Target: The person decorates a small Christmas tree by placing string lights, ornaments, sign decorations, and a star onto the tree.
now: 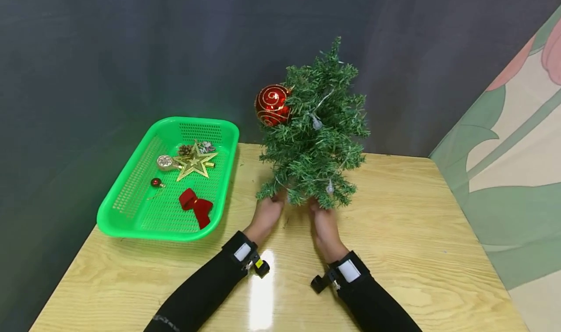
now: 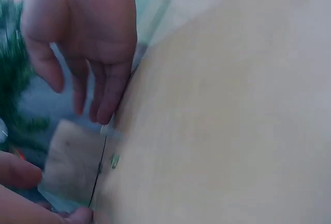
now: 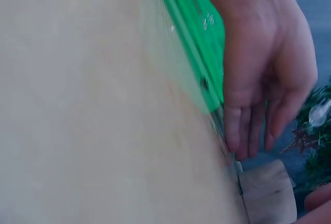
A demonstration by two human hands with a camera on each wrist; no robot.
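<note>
A small green artificial Christmas tree (image 1: 320, 137) stands upright at the table's far edge, with a red ball ornament (image 1: 272, 105) on its upper left. My left hand (image 1: 267, 218) and right hand (image 1: 326, 227) reach in low on either side, fingers partly hidden under the branches. Between them the wrist views show a pale wooden base (image 2: 76, 162). In the left wrist view, the right hand (image 2: 90, 32) has its fingers loosely straight, just off the base. In the right wrist view, the left hand (image 3: 266, 53) hangs likewise, fingertips apart from the base (image 3: 269, 193).
Left of the tree is a green plastic basket (image 1: 109, 220). In it lie a gold star (image 1: 195, 162), a red bow (image 1: 197, 206), a small red ball (image 1: 156, 182), a pinecone (image 1: 185, 150) and a silvery ornament (image 1: 164, 162). Dark cloth (image 1: 131, 54) hangs behind the wooden table (image 1: 394, 215).
</note>
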